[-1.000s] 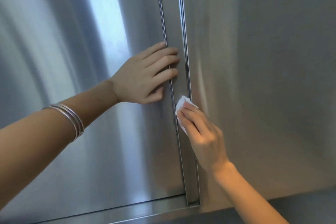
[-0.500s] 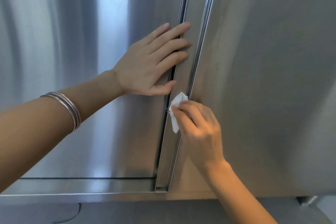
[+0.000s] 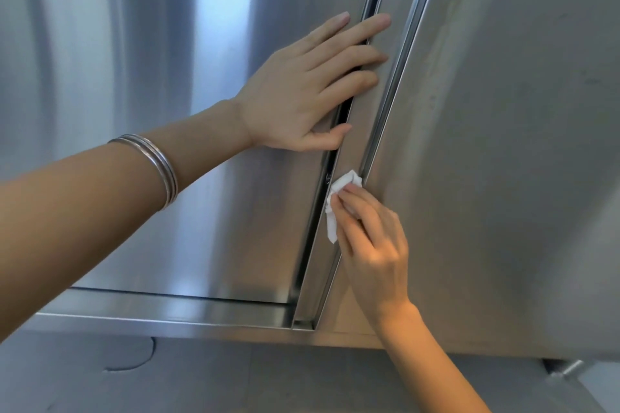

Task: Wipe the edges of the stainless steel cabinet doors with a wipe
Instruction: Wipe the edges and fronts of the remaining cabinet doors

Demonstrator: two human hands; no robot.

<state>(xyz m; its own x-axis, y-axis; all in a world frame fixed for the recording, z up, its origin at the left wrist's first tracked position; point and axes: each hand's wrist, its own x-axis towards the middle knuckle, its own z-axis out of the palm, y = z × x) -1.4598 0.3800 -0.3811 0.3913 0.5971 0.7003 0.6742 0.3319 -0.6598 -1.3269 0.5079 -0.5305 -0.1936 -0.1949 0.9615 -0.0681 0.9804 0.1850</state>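
One crumpled white wipe [image 3: 345, 182] sits pressed on the narrow centre strip [image 3: 365, 117] between two stainless steel doors, its top corner touching the right door [image 3: 503, 111] edge. Right hand [image 3: 372, 245] holds it, fingers curled round it, tail hanging below. Left hand [image 3: 302, 87] higher up, flat, fingers straight and slightly apart, spanning the dark gap from the left door [image 3: 134, 77] onto the strip. Three silver bangles [image 3: 157, 171] on the left forearm. Steel ledge [image 3: 167, 312] runs below.
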